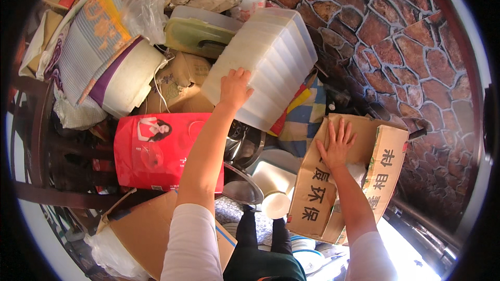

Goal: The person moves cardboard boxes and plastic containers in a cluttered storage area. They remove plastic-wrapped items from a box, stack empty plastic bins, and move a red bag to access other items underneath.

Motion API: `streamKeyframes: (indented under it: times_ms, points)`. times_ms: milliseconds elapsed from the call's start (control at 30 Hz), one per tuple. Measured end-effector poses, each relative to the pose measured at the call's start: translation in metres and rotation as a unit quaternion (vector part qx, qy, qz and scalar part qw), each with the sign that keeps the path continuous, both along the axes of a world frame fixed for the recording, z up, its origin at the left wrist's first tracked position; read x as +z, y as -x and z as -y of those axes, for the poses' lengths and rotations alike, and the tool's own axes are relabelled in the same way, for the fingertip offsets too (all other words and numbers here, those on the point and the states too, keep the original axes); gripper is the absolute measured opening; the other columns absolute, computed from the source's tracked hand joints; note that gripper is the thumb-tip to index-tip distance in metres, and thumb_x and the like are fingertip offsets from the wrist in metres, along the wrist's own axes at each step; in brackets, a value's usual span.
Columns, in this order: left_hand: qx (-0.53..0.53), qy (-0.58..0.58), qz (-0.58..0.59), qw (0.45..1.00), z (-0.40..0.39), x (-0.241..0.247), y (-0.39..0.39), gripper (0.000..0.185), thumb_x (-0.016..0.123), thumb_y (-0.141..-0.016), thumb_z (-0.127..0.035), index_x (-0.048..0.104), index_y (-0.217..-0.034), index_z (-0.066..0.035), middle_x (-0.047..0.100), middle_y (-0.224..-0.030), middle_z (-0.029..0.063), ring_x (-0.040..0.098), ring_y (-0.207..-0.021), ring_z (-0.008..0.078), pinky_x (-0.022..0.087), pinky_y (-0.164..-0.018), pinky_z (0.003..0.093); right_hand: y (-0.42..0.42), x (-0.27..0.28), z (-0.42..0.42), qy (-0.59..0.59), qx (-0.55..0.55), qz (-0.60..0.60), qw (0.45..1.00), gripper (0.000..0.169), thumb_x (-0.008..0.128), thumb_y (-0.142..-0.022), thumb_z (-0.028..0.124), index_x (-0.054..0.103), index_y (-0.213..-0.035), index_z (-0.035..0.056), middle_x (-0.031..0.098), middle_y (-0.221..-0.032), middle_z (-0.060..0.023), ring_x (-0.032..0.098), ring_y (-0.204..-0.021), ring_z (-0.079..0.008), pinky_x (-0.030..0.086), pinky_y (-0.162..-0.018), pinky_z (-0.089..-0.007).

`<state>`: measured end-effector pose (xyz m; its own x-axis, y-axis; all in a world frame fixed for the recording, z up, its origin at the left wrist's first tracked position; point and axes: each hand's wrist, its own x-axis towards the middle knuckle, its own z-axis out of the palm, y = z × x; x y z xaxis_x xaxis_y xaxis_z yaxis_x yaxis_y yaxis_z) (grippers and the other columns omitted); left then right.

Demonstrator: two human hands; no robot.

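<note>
My left hand (pixel 236 88) rests on a translucent ribbed plastic storage bin (pixel 273 66), tilted among the pile. Its fingers lie close together over an edge between two faces; whether they grip is not clear. My right hand (pixel 336 146), fingers spread, presses flat on a flap of an open cardboard box (pixel 308 191) that bears printed writing. A clear plastic piece shows inside that box, below my palm. Left of my left forearm stands a glossy red bag (pixel 156 152) with a printed figure, partly hidden by the arm.
Between my arms sit metal pans (pixel 240 189) and a white cup (pixel 275 205). Another cardboard box (pixel 144 226) lies lower left. A white tub (pixel 129 82) under striped cloth (pixel 93 43) is upper left. A stone-patterned wall (pixel 375 27) bounds the right; stacked plates (pixel 306 255) are near my legs.
</note>
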<state>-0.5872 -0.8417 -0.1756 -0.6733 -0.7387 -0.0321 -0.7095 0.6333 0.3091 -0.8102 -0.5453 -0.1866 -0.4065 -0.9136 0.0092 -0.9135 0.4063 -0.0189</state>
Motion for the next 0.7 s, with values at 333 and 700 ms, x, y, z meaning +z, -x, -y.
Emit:
streamKeyframes:
  times_ms: [333,700]
  points:
    - [-0.146,0.029,-0.029,0.988,-0.090,-0.010,-0.033,0.030,0.071,-0.065,-0.022,0.055,-0.089,-0.013,0.048,-0.092,0.0044,0.047,-0.089,0.0230,0.037,-0.073,0.0402,-0.032,-0.031,0.042,-0.006,-0.008,0.046,0.999,0.064,0.052,-0.081,0.047,0.033,-0.137,0.0223,0.015,-0.148,-0.0077,0.008,-0.136,-0.0321,0.006,-0.104,-0.0603]
    - [-0.067,0.107,-0.066,0.990,-0.142,-0.036,-0.044,0.023,0.066,-0.066,-0.013,0.056,-0.086,-0.010,0.047,-0.097,0.0050,0.043,-0.105,0.0279,0.036,-0.090,0.0491,-0.043,-0.049,0.074,0.081,-0.060,0.096,0.990,0.055,0.052,-0.085,0.031,0.037,-0.135,0.0147,0.026,-0.143,-0.0097,0.018,-0.133,-0.0328,0.012,-0.105,-0.0548]
